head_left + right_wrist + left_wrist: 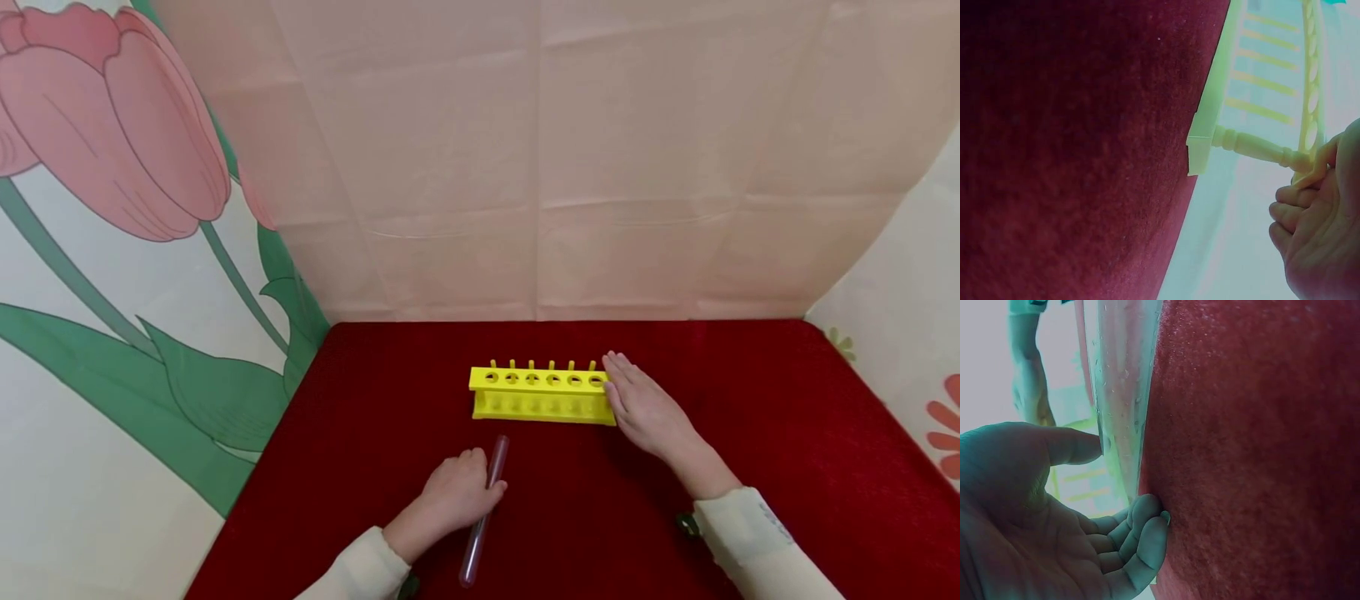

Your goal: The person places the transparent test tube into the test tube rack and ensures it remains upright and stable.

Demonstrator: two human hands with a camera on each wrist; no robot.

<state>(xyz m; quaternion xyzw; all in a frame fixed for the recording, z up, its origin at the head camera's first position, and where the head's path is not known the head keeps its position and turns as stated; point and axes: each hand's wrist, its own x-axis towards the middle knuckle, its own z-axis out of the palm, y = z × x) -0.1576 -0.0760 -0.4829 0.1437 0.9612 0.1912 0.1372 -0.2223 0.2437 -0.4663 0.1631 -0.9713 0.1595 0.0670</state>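
A clear test tube [474,552] lies slanted on the red cloth, passing beneath my left hand [459,493]. In the left wrist view the thumb of my left hand [1035,506] meets one side of the tube [1124,381], and its fingers curl by the tube's far part. My right hand [651,412] is at the right end of a yellow test tube rack [542,382], which stands upright with its holes vacant. Seen from the right wrist, my right hand [1325,231] holds the corner of the rack's upper plate [1305,125] between thumb and fingers.
The red-covered table [360,392] reaches back to a pink hanging sheet [450,167]. A flower-printed sheet [150,275] stands at the left, another [915,333] at the right. Pegs [531,364] rise along the rack's rear.
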